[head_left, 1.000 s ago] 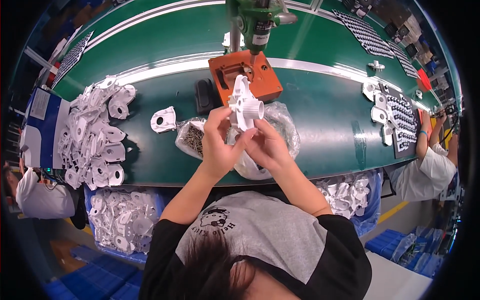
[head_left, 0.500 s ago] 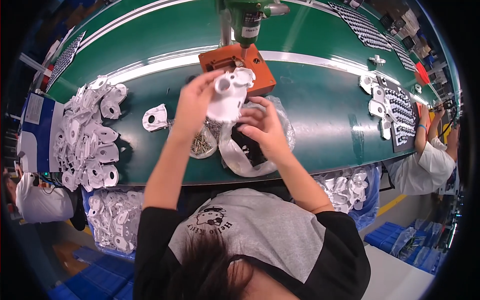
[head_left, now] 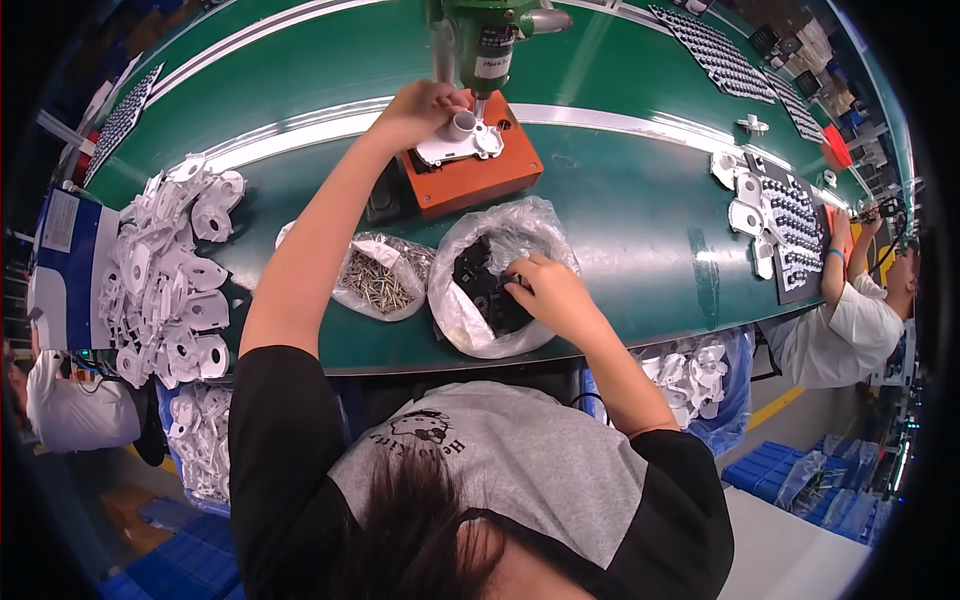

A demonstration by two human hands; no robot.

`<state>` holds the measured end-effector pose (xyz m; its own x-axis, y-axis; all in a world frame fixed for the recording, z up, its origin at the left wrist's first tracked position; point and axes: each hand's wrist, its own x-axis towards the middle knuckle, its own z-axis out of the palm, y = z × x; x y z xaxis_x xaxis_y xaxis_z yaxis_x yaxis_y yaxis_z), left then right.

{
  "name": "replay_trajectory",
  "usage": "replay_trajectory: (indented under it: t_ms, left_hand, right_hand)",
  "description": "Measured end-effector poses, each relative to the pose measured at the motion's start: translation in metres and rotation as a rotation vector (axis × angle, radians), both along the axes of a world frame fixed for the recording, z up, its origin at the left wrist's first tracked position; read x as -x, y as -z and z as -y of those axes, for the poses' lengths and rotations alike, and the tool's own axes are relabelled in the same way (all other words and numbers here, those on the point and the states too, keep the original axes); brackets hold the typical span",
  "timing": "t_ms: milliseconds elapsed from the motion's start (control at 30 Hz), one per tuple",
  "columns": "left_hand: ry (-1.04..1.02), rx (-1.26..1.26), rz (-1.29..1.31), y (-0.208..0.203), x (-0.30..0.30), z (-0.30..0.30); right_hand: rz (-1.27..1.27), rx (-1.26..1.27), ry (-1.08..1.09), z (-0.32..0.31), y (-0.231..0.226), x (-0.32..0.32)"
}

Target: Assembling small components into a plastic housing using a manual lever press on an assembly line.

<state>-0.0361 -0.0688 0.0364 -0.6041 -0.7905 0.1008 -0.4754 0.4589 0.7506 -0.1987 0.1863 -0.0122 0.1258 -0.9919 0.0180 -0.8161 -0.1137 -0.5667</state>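
A white plastic housing [head_left: 455,148] lies on the orange fixture block [head_left: 480,185], below the tip of a green power screwdriver [head_left: 492,50]. My left hand [head_left: 425,108] reaches over the block, its bent fingers closed at the far edge of the housing. My right hand [head_left: 548,292] is in the open clear plastic bag [head_left: 460,325] of black plastic parts [head_left: 485,285]. Its thumb and fingers pinch together on a black part, mostly hidden by the fingers. Left of that bag sits a smaller bag of screws [head_left: 378,283].
White housings are heaped [head_left: 165,270] at the left of the green bench [head_left: 640,220]. On the right, more housings [head_left: 745,215] lie beside a dark tray of small parts [head_left: 800,235], near a co-worker [head_left: 840,320]. Filled blue bins [head_left: 735,385] stand below the bench edge.
The white housing has gone from my hands onto the orange block. My left hand moved up and away with it; my right hand let go and moved down into the bag of black parts.
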Motion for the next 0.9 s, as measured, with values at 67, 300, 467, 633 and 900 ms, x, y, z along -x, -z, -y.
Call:
replay_trajectory:
  t_ms: [67,300,467,633,900]
  left_hand:
    - [-0.044,0.116,0.002,0.012,-0.001,-0.003]
    - [-0.220,0.693,-0.043,0.030,-0.018,-0.025]
    - [-0.027,0.572,0.054,0.019,-0.035,-0.079]
    - [0.009,0.778,0.068,0.045,-0.038,-0.095]
    - [-0.023,0.648,0.068,0.038,-0.036,-0.096]
  right_hand:
    - [0.016,-0.023,-0.011,-0.002,-0.005,0.001]
    - [0.034,-0.033,-0.102,-0.007,-0.017,0.006]
    - [0.170,-0.045,-0.126,0.005,-0.015,0.020]
    - [0.306,0.106,-0.133,0.048,-0.040,0.032]
    - [0.443,0.264,0.060,0.177,-0.027,0.021]
